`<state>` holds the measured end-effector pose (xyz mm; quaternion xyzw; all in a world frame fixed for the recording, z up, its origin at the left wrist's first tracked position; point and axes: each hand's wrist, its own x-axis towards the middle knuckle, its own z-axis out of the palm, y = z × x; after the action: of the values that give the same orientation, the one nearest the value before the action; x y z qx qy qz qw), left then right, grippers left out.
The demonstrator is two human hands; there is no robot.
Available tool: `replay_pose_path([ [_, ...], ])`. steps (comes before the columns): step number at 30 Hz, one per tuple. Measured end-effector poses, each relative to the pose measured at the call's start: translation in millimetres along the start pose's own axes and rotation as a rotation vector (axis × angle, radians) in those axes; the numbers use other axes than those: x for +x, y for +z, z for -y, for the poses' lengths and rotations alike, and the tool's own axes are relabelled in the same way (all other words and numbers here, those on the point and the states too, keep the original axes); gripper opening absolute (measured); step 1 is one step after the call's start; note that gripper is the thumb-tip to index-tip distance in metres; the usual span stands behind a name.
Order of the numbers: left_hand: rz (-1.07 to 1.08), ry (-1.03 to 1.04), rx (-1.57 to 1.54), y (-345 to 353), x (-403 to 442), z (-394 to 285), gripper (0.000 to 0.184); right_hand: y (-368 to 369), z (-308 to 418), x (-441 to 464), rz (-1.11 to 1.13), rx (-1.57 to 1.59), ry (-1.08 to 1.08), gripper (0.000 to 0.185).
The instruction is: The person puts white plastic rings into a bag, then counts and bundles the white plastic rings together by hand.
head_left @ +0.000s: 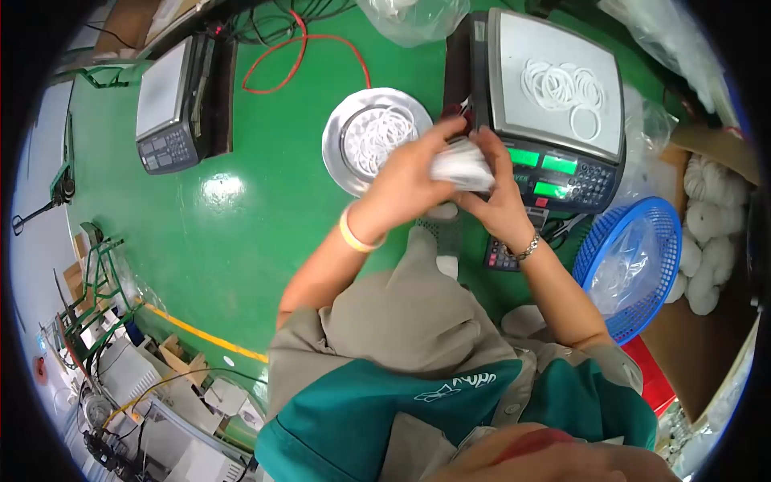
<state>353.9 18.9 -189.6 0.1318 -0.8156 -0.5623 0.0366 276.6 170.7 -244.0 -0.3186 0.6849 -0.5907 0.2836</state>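
Between my two hands is a bundle of white rings (463,166), blurred by motion. My left hand (405,178) closes round its left side, and my right hand (499,193) grips its right side with curled fingers. Just left of the bundle, a round metal plate (333,145) holds a loose heap of white rings (377,140). At the upper right, more white rings (562,87) lie on the pan of a digital scale (526,40), whose green displays are lit. The bundle is held in front of the scale's lower left corner.
A second scale (165,96) stands at the left. Near it a red cable (305,37) curls. A blue basket (590,249) with a clear bag is at the right, beside a box of white bundles (711,217). A calculator (498,255) lies below my right hand.
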Motion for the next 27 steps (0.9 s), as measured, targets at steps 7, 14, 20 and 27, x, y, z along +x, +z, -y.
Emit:
replay_pose_path([
  [7,0.149,-0.063,-0.233,14,3,-20,0.056,-28,15,2,-0.044,0.104,0.015,0.027],
  [14,0.183,-0.013,-0.264,13,7,-2,0.047,-48,25,6,0.029,0.115,0.081,0.032],
  [20,0.543,-0.237,-0.82,30,9,5,0.034,-49,26,7,0.111,0.186,0.239,0.03],
  [27,0.768,-0.463,-1.101,42,2,18,0.034,-46,13,-4,0.052,0.103,0.271,0.04],
])
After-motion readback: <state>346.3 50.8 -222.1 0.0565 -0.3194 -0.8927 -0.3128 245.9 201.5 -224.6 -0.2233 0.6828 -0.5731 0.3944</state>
